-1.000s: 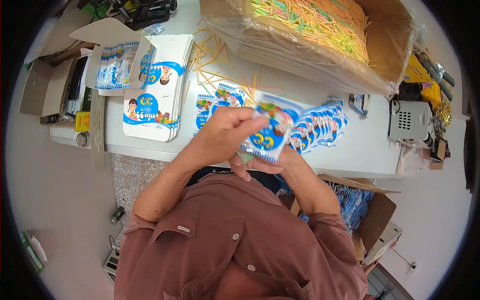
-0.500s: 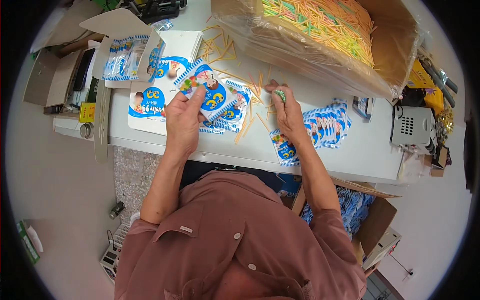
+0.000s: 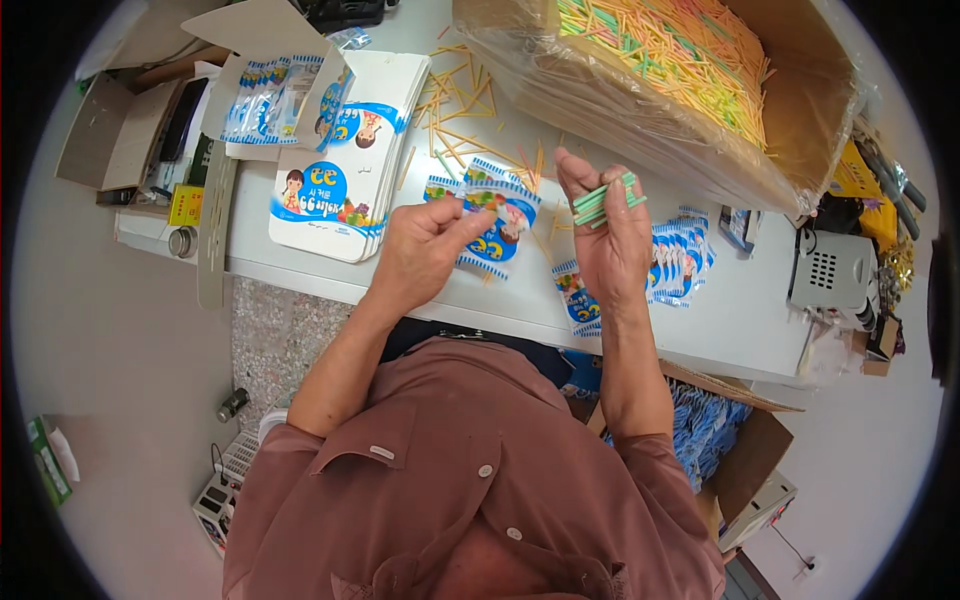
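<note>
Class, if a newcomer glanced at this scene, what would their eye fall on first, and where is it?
Probably the big open box of pastel sticks at the upper right. Next, near the middle, the right hand holds a green bundle, while the fingers of the left hand overlap a blue-and-white packet. Just right of the right hand, similar packets lie fanned out on the table.

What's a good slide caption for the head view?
Right hand holding green sticks, left hand at a blue-and-white packet, near an open box of coloured sticks.
</note>
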Demonstrator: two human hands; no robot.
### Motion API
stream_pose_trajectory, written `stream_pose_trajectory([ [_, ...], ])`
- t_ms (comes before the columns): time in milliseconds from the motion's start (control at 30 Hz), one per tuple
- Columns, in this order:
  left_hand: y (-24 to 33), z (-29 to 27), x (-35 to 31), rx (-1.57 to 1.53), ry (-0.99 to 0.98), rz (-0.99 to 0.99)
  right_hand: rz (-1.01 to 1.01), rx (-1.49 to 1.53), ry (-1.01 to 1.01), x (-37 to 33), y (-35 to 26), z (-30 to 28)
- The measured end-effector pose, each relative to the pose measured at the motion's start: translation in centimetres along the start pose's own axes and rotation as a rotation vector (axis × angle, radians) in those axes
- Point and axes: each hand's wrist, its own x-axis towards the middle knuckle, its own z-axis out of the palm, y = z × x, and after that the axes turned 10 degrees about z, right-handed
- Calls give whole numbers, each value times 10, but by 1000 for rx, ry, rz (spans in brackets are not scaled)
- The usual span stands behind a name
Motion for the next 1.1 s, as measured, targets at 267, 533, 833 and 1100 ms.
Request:
stream_pose_trajectory([
  [267,11,0,-10,122,-150,-6,-67,17,-111,5,-2,30],
  [533,-2,5,-14,-118,-12,-43,-24,-3,-130,5,8,39],
  [833,0,3,-16,134,-138,90,-13,64,-104,5,14,31],
  [1100,4,7,-19,272,-289,267,-60,1,-63,2,6,41],
])
